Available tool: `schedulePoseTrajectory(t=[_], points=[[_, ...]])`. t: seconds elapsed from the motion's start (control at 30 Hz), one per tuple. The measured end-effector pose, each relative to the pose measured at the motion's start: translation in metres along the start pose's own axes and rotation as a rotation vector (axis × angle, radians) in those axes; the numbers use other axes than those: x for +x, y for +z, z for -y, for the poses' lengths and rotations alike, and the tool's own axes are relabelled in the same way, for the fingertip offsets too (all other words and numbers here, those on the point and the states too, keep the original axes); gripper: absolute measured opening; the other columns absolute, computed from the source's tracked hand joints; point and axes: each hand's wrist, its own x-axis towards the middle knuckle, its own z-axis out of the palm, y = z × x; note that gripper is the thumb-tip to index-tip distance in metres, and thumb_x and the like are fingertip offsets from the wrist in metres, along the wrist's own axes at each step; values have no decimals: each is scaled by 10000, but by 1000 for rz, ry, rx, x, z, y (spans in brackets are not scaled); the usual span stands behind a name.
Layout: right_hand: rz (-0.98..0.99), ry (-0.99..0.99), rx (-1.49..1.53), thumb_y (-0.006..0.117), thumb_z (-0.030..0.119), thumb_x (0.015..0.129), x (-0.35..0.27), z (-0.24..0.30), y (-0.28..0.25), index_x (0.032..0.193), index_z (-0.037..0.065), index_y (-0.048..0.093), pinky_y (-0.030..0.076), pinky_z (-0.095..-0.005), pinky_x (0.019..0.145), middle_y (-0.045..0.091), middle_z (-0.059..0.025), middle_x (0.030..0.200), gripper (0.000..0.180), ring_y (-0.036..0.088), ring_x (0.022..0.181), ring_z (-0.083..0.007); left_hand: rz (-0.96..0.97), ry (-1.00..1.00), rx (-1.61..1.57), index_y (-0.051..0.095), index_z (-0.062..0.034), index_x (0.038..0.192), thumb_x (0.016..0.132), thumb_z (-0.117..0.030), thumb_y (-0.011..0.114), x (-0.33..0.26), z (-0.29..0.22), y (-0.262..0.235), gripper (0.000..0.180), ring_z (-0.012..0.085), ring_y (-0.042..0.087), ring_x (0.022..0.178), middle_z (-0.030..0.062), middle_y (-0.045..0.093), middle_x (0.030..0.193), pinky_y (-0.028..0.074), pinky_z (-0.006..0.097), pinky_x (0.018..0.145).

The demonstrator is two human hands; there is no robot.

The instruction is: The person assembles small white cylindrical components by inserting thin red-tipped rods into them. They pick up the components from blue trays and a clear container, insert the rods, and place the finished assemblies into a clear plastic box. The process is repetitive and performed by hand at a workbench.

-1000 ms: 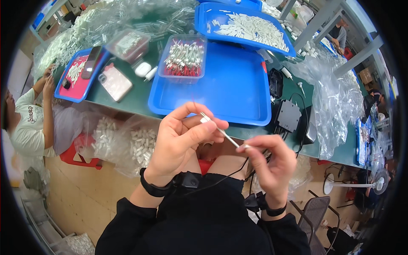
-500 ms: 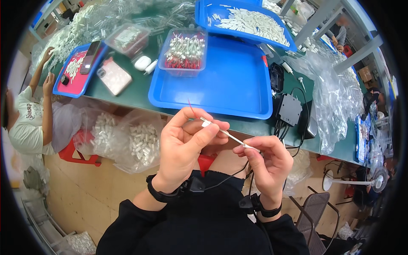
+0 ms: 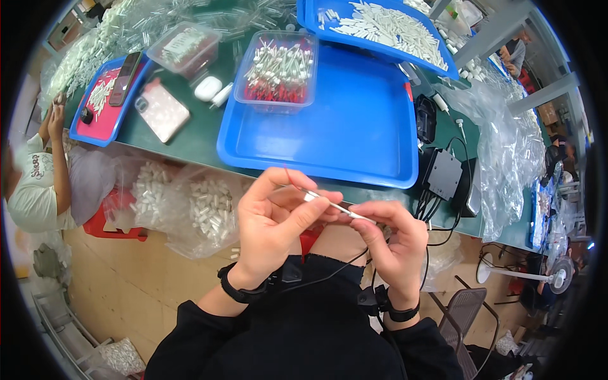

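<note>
My left hand (image 3: 271,223) is closed in a pinch on a thin white rod (image 3: 339,207), which has a small white block near its left end. A fine red wire (image 3: 290,177) sticks up from that end, past my left index finger. At the rod's other end, my right hand (image 3: 398,239) pinches a short white sleeve (image 3: 361,217) between thumb and fingertips. Rod and sleeve lie in one line, sloping down to the right; the fingers partly hide where they meet. Both hands are held above my lap, just in front of the table edge.
A blue tray (image 3: 329,139) lies ahead, with a clear tub (image 3: 277,95) of red-and-white wired parts on its left corner. Behind stands another blue tray (image 3: 453,68) of white tubes. A phone (image 3: 162,113), black boxes (image 3: 443,174) with cables, and a co-worker (image 3: 44,177) flank it.
My right hand has moved left, closer to my left hand, so less of the rod shows between them. The view has shifted slightly. The co-worker's hands at left have come lower.
</note>
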Motion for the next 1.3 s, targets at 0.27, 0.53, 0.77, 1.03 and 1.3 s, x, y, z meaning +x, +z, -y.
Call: schedulePoseTrajectory(t=[0.27, 0.53, 0.77, 1.03, 1.3], points=[[22, -86, -273, 701, -23, 781, 16, 6, 20, 854, 8, 641, 515, -274, 600, 684, -81, 829, 99, 648, 680, -206, 199, -13, 257, 609, 69, 993, 815, 106, 630, 10, -15, -35, 183, 279, 676, 962, 240, 671, 1004, 566, 343, 827], [-8, -371, -326, 742, -11, 705, 31, 4, 52, 833, 38, 663, 494, -281, 561, 684, -42, 776, 159, 631, 661, -200, 193, 120, 588, 689, 59, 860, 782, 100, 669, 19, -46, -59, 90, 167, 685, 726, 158, 707, 825, 538, 234, 626], [54, -476, -314, 787, 70, 679, 38, 0, 56, 900, 52, 687, 488, -267, 551, 698, -11, 806, 243, 624, 651, -173, 173, 106, 607, 696, 52, 844, 772, 114, 670, 17, -56, -62, 98, 159, 682, 711, 151, 707, 811, 527, 229, 606], [176, -460, -320, 754, 203, 764, 55, 26, 23, 1112, 16, 623, 508, -314, 694, 699, -84, 964, 416, 659, 777, -237, 44, 161, 595, 705, 34, 935, 808, 72, 649, 14, -38, -55, 144, 154, 695, 755, 104, 718, 855, 534, 234, 658], [417, -1357, -273, 594, 125, 842, 15, 117, -101, 998, -30, 695, 555, -321, 763, 696, -105, 962, 242, 670, 907, -203, -29, 22, 895, 680, 42, 973, 864, -15, 632, 83, 22, 3, 132, 161, 688, 769, 120, 710, 860, 543, 254, 694]])
